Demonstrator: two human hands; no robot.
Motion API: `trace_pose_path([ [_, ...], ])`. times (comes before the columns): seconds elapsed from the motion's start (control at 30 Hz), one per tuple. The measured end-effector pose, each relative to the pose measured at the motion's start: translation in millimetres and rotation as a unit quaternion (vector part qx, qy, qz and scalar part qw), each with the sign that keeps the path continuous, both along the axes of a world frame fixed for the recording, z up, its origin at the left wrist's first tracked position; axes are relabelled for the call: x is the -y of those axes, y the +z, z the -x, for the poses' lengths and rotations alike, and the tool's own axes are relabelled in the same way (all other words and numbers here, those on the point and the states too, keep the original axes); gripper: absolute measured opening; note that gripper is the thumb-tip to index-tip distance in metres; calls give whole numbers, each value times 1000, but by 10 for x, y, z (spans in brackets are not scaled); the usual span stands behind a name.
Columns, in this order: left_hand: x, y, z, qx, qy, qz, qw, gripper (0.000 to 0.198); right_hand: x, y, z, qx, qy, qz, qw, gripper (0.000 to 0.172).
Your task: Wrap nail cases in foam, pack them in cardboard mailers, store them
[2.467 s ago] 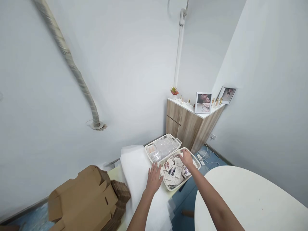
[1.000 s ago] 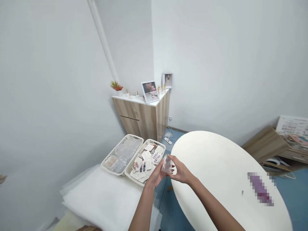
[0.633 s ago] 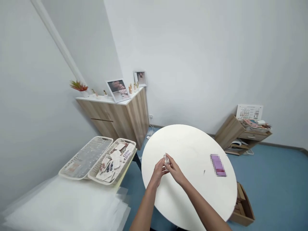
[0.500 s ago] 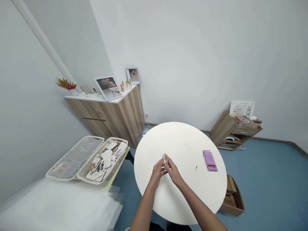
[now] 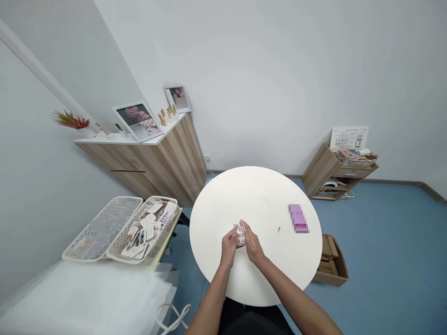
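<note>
On our far left, two white baskets (image 5: 120,201) sit side by side, one full of cards (image 5: 143,237). Next, our left hand (image 5: 228,248) and right hand (image 5: 252,246) press together on a clear plastic pack (image 5: 240,234), over the round white table (image 5: 244,195). Further right lie a blurred purple block (image 5: 298,218) on the table and a cardboard box (image 5: 331,263) on the floor.
</note>
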State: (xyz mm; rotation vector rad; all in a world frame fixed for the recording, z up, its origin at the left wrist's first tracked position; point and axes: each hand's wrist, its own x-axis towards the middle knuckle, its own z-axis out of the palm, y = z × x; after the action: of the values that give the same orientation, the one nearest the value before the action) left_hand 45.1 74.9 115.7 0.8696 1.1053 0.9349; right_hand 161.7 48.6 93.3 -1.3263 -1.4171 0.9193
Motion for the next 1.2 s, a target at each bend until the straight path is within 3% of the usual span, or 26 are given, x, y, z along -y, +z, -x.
trace_pose_path([
  [0.13, -124, -69, 80, 51, -38, 48, 997, 76, -112, -5, -127, -21, -3, 26, 999, 63],
  [0.3, -371, -295, 259, 110, -34, 116, 987, 68, -273, -111, -306, -109, -91, 121, 982, 56],
  [0.47, -515, -720, 420, -22, 38, 57, 997, 52, -359, -477, -382, -164, -145, 202, 954, 47],
  [0.57, -515, -1001, 517, -124, 54, 10, 991, 49, -415, -719, -397, -119, -153, 225, 955, 35],
  [0.77, -488, -1396, 674, -278, 15, -54, 959, 33, -604, -1020, -436, 126, -145, 284, 939, 11],
  [0.9, -546, -1475, 658, -305, 26, -77, 949, 30, -585, -1134, -424, 179, -124, 309, 926, 8],
  [1.03, -564, -1464, 694, -321, 29, -120, 939, 31, -540, -1193, -396, 283, -161, 265, 908, 16],
  [1.13, -527, -1377, 901, -344, 52, -151, 926, 32, -649, -1153, -286, 329, -161, 197, 909, 22],
  [1.2, -496, -1261, 1152, -391, 71, -190, 898, 32, -797, -1079, -110, 331, -132, 148, 923, 22],
])
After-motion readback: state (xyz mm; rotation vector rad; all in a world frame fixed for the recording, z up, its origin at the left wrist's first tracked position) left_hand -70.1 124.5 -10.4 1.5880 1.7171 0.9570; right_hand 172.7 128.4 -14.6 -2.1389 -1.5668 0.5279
